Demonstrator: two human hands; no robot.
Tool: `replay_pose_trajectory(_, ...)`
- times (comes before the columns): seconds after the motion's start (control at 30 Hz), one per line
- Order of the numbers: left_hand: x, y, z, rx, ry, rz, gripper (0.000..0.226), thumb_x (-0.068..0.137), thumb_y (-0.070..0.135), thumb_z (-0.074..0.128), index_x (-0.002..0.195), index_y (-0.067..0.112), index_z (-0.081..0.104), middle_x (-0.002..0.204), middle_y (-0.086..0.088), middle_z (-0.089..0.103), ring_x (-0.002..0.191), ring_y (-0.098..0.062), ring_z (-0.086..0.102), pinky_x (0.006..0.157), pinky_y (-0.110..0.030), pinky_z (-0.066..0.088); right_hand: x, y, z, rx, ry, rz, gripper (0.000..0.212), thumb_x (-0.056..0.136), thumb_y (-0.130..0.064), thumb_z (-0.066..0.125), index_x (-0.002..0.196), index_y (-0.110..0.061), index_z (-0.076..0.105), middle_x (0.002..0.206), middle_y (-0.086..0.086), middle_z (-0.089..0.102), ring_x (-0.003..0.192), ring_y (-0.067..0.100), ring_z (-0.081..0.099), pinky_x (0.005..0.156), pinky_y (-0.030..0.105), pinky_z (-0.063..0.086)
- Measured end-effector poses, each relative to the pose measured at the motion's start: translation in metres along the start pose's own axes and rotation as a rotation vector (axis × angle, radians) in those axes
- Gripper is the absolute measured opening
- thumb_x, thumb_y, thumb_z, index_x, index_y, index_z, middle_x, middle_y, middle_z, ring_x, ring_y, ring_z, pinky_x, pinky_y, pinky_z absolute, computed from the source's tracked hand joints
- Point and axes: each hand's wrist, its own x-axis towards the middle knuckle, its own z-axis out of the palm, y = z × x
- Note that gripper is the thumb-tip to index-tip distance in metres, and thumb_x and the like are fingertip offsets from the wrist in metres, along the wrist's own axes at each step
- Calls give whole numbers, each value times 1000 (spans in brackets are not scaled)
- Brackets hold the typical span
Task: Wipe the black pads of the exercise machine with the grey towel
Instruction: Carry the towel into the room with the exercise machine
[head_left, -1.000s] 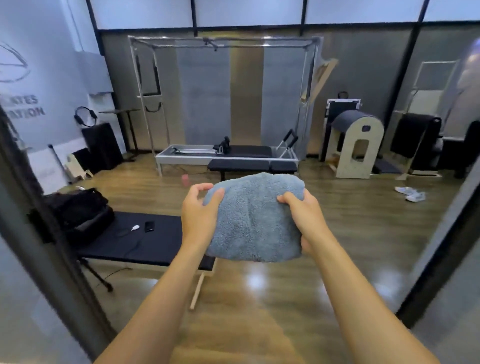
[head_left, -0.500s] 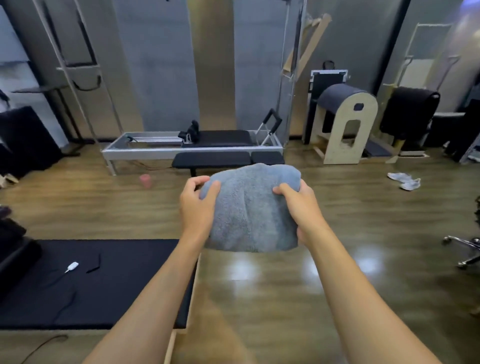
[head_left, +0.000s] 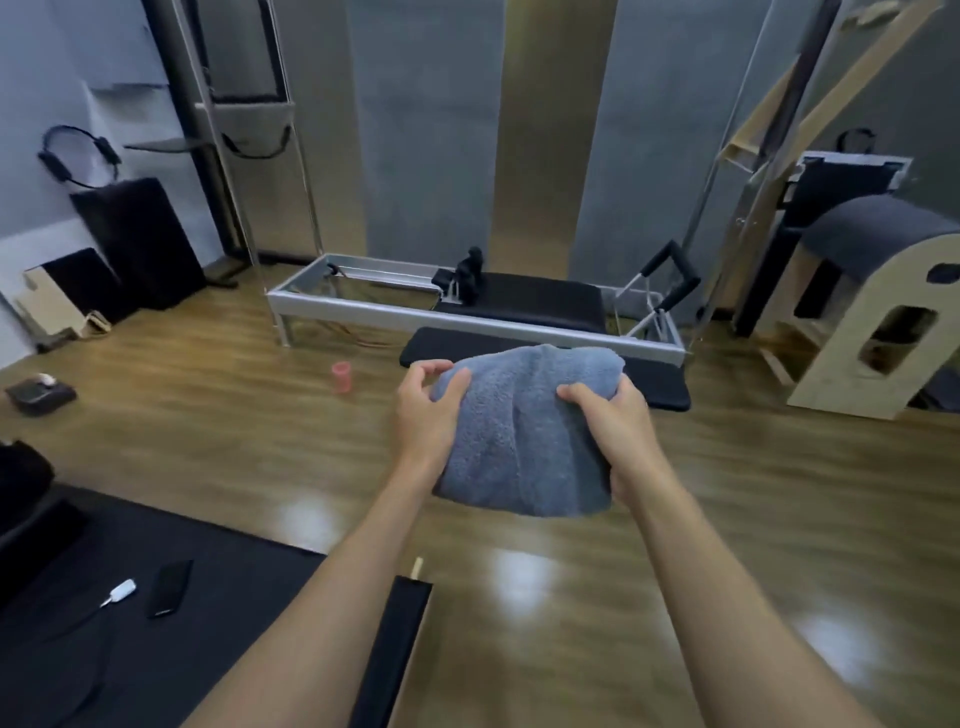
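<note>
I hold a folded grey towel (head_left: 524, 436) in front of me at chest height, over the wooden floor. My left hand (head_left: 428, 415) grips its left edge and my right hand (head_left: 610, 421) grips its right edge. Beyond the towel stands the exercise machine, a metal-framed reformer (head_left: 363, 306) with a black carriage pad (head_left: 540, 304). A long black pad (head_left: 441, 345) lies along its near side, partly hidden by the towel.
A low black mat (head_left: 218, 597) at the lower left carries a phone (head_left: 170, 587) and a white charger (head_left: 122, 591). A pink cup (head_left: 341, 376) stands on the floor. A wooden barrel with a dark pad (head_left: 878, 312) is at the right.
The view has moved closer to the machine and turned left. The towel stays held in both hands, now overlapping the long black pad.
</note>
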Motion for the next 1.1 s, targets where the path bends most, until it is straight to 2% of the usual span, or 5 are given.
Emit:
replay_pose_trajectory(0.27,235,-44,116,0,-2,-52,21,85,33,68,102,22,63,101,5,68,92,-14,64,81,-34,52,261,-12,50,-9,-43,-2,44,72,-33,72,114,-26,60,106,-4,71,96,17,68,88,47,56)
replay_pose_trajectory(0.53,412,-136,213,70,101,-85,25,89,36,63,111,27,58,109,4,65,99,-14,61,84,-32,51,502,36,108,-55,-158,-4,34,81,-30,71,111,-30,57,105,-6,69,96,16,65,89,47,54)
replay_pose_trajectory(0.8,554,-233,282,111,-72,-409,45,95,27,54,138,21,43,127,1,55,116,-18,54,97,-35,47,673,70,172,-260,-198,2,26,85,-27,66,108,-29,54,100,-6,67,95,13,63,88,43,53)
replay_pose_trajectory(0.97,648,-336,312,150,-270,-523,42,95,32,55,135,18,48,129,-4,58,116,-20,56,97,-38,48,766,118,235,-415,-190,-59,20,87,-24,63,103,-29,54,96,-9,66,89,6,62,71,27,49)
replay_pose_trajectory(1.1,724,-443,329,121,-398,-568,33,97,33,52,128,21,57,119,1,63,110,-19,59,97,-40,50,844,192,297,-652,-154,-131,14,88,-21,60,96,-24,49,83,-4,63,75,13,61,63,34,52)
